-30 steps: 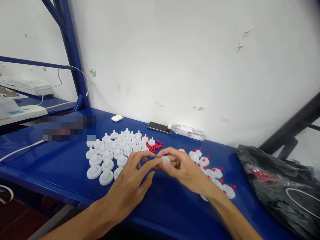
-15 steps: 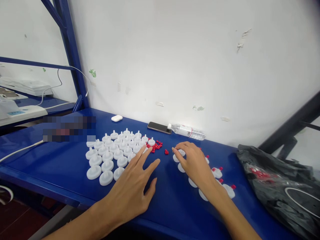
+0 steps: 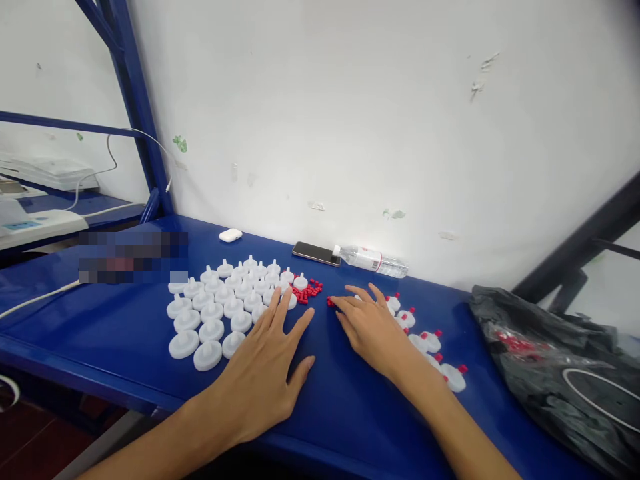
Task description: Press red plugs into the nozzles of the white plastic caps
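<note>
My left hand [image 3: 265, 360] is spread open with nothing in it, its fingertips at the right edge of a cluster of white nozzle caps [image 3: 211, 311]. Most of these stand with their spouts up. My right hand [image 3: 373, 330] reaches left with its fingers apart, the thumb side close to a few small red tips [image 3: 331, 301]; I cannot tell whether it touches them. A larger heap of red tips [image 3: 311, 289] lies between the hands, beside the white cluster. Right of and partly behind my right hand are white caps with red tips [image 3: 453, 377], some of them hidden by it.
A phone [image 3: 316, 253] and a clear plastic bottle [image 3: 373, 260] lie along the wall, with a small white case [image 3: 231, 235] further left. A black plastic bag [image 3: 530, 353] covers the table's right end. A white cable [image 3: 40, 298] crosses the left side.
My right hand has moved left and lower, toward the few loose red tips, and its fingers have spread. My left hand stays nearly where it was. The view has shifted slightly.
</note>
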`<state>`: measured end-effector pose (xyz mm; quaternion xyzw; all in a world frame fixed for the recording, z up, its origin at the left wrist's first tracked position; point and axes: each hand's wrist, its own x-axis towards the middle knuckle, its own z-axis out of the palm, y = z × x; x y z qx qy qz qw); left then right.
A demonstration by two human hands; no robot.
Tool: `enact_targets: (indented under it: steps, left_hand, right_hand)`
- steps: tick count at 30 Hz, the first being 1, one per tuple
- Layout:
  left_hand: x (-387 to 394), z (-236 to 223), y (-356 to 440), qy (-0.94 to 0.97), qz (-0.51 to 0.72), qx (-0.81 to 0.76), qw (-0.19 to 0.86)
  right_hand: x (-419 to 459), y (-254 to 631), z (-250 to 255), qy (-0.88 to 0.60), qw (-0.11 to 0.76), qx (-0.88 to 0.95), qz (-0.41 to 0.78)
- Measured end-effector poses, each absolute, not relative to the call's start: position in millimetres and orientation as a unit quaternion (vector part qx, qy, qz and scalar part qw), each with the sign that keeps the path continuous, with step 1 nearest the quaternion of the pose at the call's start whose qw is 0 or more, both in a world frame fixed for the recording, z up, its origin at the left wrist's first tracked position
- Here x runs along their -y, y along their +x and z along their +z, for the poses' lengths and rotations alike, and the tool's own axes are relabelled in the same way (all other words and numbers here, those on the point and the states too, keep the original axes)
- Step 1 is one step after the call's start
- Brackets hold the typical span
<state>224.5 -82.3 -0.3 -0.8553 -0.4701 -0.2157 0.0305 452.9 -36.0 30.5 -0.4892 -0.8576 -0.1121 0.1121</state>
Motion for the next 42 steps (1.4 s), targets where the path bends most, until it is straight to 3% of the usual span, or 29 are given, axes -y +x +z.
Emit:
enact_targets:
  steps: [14, 18, 25, 29, 35, 39, 42]
  left_hand:
    - [87, 9, 228, -0.864, -0.272, 0.422, -0.035]
    - [82, 2, 227, -0.870, -0.270, 0.411, -0.034]
    - [80, 6, 227, -0.813, -0.303, 0.466, -0.172]
    - [79, 3, 227, -0.798, -0.319, 0.475, -0.188]
    - [76, -8, 226, -0.813, -0.331, 0.465, -0.117]
    - [76, -9, 226, -0.817, -0.330, 0.462, -0.102]
    - [77, -5, 227, -0.820, -0.330, 0.458, -0.097]
  right_hand:
    - [35, 453, 41, -0.473, 0.174, 0.863, -0.043]
    - [41, 446, 50, -0.457, 0.269, 0.846, 0.061]
    - [57, 437, 69, -0.432, 0.329, 0.806, 0.235]
    - [56, 438, 65, -0.447, 0.318, 0.808, 0.216]
    - [48, 441, 50, -0.461, 0.269, 0.843, 0.069]
    - [44, 443, 45, -0.453, 0.185, 0.869, 0.071]
    - [44, 444, 45, -0.446, 0.187, 0.872, 0.077]
